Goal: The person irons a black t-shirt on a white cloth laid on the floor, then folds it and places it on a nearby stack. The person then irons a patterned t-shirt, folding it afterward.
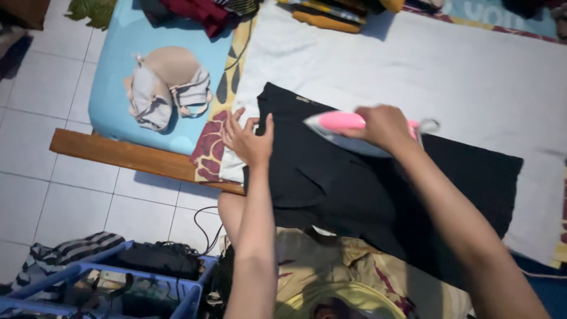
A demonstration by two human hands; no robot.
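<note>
A black garment (348, 183) lies spread on a white cloth (472, 77) over a low wooden-edged platform. My left hand (248, 139) rests flat with fingers spread on the garment's left edge. My right hand (384, 127) grips the pink handle of a white and pink clothes iron (342, 131), which sits on the upper middle of the black garment with its tip pointing left.
A beige bra (168, 85) lies on a light blue cloth (118, 77) at the left. Folded clothes (331, 12) are stacked at the far edge. A blue basket (118, 283) of clothes stands on the white tiled floor (59, 195) at lower left, with a black cord (207, 230) beside it.
</note>
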